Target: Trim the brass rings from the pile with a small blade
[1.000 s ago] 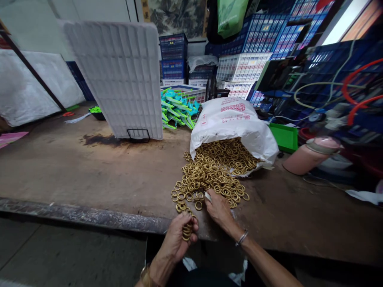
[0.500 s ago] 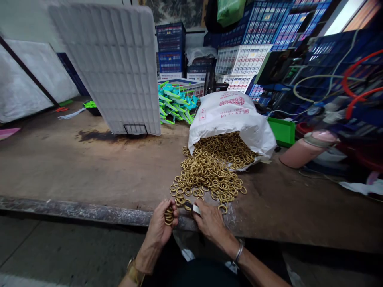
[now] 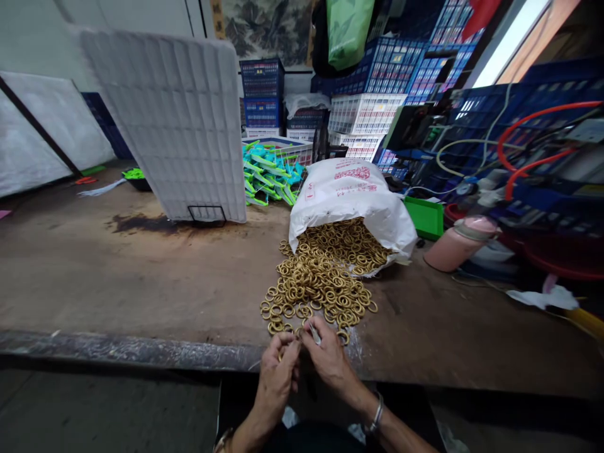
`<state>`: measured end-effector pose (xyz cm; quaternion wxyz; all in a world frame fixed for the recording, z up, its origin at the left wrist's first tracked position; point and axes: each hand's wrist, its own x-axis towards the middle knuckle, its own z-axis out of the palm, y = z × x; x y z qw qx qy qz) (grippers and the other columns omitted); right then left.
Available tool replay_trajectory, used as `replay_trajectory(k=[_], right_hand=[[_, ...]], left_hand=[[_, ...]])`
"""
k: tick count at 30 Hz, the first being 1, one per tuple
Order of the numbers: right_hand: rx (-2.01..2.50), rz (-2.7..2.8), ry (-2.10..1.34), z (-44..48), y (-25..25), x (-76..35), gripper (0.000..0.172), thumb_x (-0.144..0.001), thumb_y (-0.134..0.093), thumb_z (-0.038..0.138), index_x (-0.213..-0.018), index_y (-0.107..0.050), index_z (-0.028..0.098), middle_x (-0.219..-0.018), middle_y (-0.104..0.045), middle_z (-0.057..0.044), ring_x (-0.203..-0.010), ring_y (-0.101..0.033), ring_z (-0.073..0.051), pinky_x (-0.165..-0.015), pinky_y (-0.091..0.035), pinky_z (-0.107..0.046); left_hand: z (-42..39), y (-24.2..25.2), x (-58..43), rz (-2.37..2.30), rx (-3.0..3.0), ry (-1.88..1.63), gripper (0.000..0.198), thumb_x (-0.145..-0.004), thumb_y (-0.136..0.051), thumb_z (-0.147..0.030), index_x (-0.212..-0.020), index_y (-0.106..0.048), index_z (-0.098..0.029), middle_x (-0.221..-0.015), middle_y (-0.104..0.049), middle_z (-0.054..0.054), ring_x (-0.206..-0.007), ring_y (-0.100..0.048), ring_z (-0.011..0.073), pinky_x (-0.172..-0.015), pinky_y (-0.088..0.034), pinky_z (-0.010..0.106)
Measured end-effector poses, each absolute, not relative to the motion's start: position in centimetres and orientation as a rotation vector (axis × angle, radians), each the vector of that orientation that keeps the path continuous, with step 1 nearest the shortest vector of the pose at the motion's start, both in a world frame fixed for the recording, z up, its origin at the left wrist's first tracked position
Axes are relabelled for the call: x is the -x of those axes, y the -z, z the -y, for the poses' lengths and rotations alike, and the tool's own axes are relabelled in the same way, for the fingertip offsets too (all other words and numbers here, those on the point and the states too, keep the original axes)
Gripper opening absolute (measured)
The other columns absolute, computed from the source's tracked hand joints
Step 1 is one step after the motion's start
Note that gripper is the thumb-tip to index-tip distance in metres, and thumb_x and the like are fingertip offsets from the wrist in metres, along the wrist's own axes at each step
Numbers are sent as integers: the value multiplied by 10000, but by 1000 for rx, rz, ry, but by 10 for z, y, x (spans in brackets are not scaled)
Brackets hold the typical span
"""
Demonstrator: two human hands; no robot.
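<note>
My left hand (image 3: 277, 371) is curled closed at the table's front edge around gold-coloured rings, mostly hidden by the fingers. Close beside it, my right hand (image 3: 330, 360) is pinched around a small slim tool (image 3: 315, 335) with a pale part showing; its kind is unclear. The fingertips of both hands come together, and what lies between them is too small to make out. Just beyond them spreads a pile of gold-coloured rings (image 3: 314, 283), spilling from the mouth of a white woven sack (image 3: 346, 195) lying on its side.
A tall white ribbed panel (image 3: 174, 126) stands on the brown table (image 3: 141, 283). Behind are green and turquoise plastic pieces (image 3: 268, 173) and stacked crates (image 3: 368, 113). At right lie a pink bottle (image 3: 457, 245), a green tray (image 3: 425, 217) and red hoses (image 3: 519, 135).
My left hand has turned and come in to meet my right hand, hiding most of its rings. The small tool has moved to between the hands. The view has tilted up and shifted right.
</note>
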<state>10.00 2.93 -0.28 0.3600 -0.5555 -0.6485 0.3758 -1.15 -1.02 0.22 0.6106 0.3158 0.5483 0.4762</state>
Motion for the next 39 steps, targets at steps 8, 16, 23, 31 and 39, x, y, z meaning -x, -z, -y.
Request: replay_trajectory(k=[8, 16, 23, 31, 39], right_hand=[[1326, 1565, -1130, -18, -6, -97, 172, -763, -460, 349, -701, -443, 189, -621, -442, 50, -584, -442, -99, -554, -378, -196], [1228, 1722, -1073, -18, -13, -107, 153, -769, -476, 326, -785, -532, 184, -699, -545, 20, -650, -498, -108, -617, -396, -198], [1290, 1458, -1231, -14, 2, -104, 266, -781, -444, 439, -730, -496, 184, -605, -492, 36, -564, -464, -98, -523, -389, -190], [1297, 1406, -1324, -2, 8, -108, 251, -786, -433, 437, -762, -472, 190, -594, -507, 40, -517, -475, -93, -504, -395, -193], [1251, 1950, -907, -6, 0, -128, 134, -808, -382, 258, -798, -505, 205, -681, -558, 13, -626, -516, -116, -610, -387, -218]], left_hand=[[8, -7, 10, -1296, -708, -1146, 378, -627, -597, -510, -728, -539, -150, -402, -393, -83, -339, -322, 45, -343, -260, 154], [15, -16, 11, -1316, -759, -1171, 334, -609, -629, -471, -653, -538, -153, -392, -410, -73, -339, -327, 43, -354, -250, 156], [14, -4, 3, -1235, -632, -1254, 322, -629, -632, -448, -737, -546, -157, -458, -465, -63, -364, -373, 42, -365, -249, 145], [19, 4, -3, -1255, -722, -1198, 280, -665, -612, -416, -721, -525, -156, -490, -498, -50, -372, -384, 45, -364, -267, 149], [27, -6, 6, -1306, -762, -1097, 332, -635, -610, -473, -728, -514, -169, -445, -444, -76, -331, -350, 41, -338, -239, 150]])
